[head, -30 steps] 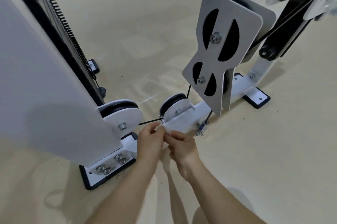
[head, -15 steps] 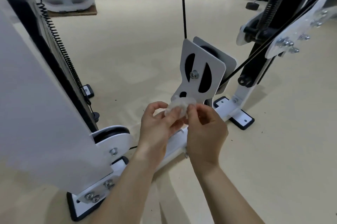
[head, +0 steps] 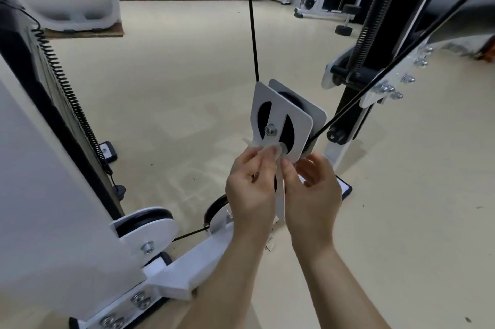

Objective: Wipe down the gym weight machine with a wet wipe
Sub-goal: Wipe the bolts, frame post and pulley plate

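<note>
Right in front, the tall grey metal pulley plate (head: 297, 125) hangs upright. The left hand (head: 251, 186) pinches the white wet wipe (head: 267, 149) against its lower face, and the right hand (head: 312, 189) curls beside its edge, can't tell if it's gripping.

White foam block (head: 67, 4) on brown board (head: 88, 33)
</note>
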The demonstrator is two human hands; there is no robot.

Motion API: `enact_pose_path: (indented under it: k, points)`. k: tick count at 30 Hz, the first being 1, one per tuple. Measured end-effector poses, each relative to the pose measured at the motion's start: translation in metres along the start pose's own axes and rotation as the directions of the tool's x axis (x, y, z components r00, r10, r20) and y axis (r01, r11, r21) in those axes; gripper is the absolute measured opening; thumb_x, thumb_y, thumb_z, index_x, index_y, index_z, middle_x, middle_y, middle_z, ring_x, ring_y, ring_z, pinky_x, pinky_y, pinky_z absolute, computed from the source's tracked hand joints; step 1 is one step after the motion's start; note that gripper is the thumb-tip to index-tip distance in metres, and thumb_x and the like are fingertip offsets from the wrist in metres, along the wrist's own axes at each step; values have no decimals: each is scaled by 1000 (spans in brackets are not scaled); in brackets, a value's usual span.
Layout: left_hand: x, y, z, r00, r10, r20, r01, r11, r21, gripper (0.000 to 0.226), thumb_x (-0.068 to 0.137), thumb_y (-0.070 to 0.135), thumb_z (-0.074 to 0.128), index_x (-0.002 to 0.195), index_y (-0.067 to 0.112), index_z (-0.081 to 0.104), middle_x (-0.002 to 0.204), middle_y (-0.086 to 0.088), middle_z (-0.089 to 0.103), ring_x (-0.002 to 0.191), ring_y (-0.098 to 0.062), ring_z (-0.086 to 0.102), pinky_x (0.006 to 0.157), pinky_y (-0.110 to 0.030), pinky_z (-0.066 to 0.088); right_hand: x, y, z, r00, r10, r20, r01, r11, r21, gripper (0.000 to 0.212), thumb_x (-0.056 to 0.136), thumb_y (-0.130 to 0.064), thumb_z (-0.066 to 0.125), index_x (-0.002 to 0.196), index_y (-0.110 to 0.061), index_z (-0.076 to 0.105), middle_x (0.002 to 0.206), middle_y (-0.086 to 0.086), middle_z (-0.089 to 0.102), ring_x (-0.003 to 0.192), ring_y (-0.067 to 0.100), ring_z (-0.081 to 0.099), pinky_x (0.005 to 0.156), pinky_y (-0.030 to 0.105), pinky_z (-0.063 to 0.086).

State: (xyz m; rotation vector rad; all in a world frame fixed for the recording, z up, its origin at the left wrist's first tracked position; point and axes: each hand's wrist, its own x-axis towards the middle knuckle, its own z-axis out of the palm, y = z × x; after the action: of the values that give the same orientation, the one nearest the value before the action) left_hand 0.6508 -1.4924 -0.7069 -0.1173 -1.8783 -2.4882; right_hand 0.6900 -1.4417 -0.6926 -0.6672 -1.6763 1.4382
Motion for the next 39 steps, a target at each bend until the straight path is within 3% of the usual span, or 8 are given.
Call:
enact_pose_path:
  k: [3, 8, 11, 16, 21, 25, 32, 39]
  points:
    - [12, 0, 5, 993, -50, -102, 51, 999, 9, 15, 81, 12, 77, 82, 27, 76, 89, 2, 73, 87, -15, 69, 85, -40, 57, -8, 0, -2, 1000, -23, 3, 23, 997, -77, 12, 88, -21, 72, 97, -26, 66, 91, -17, 70, 95, 2, 66, 77, 11, 47]
    - [34, 30, 17, 947, -314, -69, 250, 853, -459, 13, 85, 6, 73, 93, 17, 75, 95, -10, 75, 87, -28, 73, 82, -43, 60, -16, -25, -11, 991, -12, 137, 81, 854, -514, 4, 95, -28, 55, 95, -28, 59, 83, -18, 64, 82, 1, 60, 64, 17, 41]
    - [38, 45, 22, 969, -247, -22, 212, 872, -440, 12, 83, 6, 74, 83, 17, 78, 81, -7, 73, 77, -24, 67, 81, -42, 58, -21, -54, -23, 907, -264, 327, 415, 441, -795, 14, 91, -23, 55, 78, -21, 54, 73, -5, 61, 68, 21, 57, 53, 30, 40]
    - [26, 57, 28, 987, 143, 68, -132, 980, -146, 16, 82, 6, 76, 83, 22, 78, 86, 10, 72, 83, -12, 68, 78, -30, 57, 7, -94, -24, 680, -625, 383, 646, 264, -716, 15, 79, 7, 69, 88, -5, 72, 76, 7, 62, 60, 24, 51, 57, 19, 22]
    - [32, 48, 39, 912, 406, 49, -408, 912, 31, 14, 83, 7, 73, 90, 18, 78, 91, 17, 68, 87, -6, 65, 77, -21, 52, 35, -90, -23, 744, -500, 444, 610, 237, -756, 15, 84, 0, 54, 71, -4, 59, 69, 7, 52, 56, 24, 41, 50, 26, 29]
    - [52, 39, 36, 956, 275, -98, -272, 961, 47, 20, 89, 11, 67, 91, 30, 73, 93, 11, 69, 87, -4, 64, 79, -24, 53, 36, -80, -26, 687, -488, 539, 670, 137, -730, 19, 61, 14, 69, 66, -3, 61, 66, 10, 53, 52, 28, 46, 46, 24, 34]
    - [85, 58, 34, 993, 6, -116, -20, 993, -117, 9, 91, 18, 67, 90, 26, 71, 89, 4, 72, 81, -11, 68, 78, -33, 59, 47, -80, -22, 665, -554, 501, 678, 165, -717, 23, 59, 19, 69, 69, -1, 63, 62, 10, 52, 46, 30, 46, 39, 30, 42]
    - [25, 41, 49, 903, 421, 87, -420, 907, -31, 13, 87, 10, 73, 99, 14, 77, 95, 4, 69, 88, -12, 67, 78, -30, 57, 64, -80, -36, 541, -628, 559, 805, 197, -559, 27, 74, 8, 53, 91, 1, 73, 70, 11, 62, 55, 29, 55, 45, 36, 48]
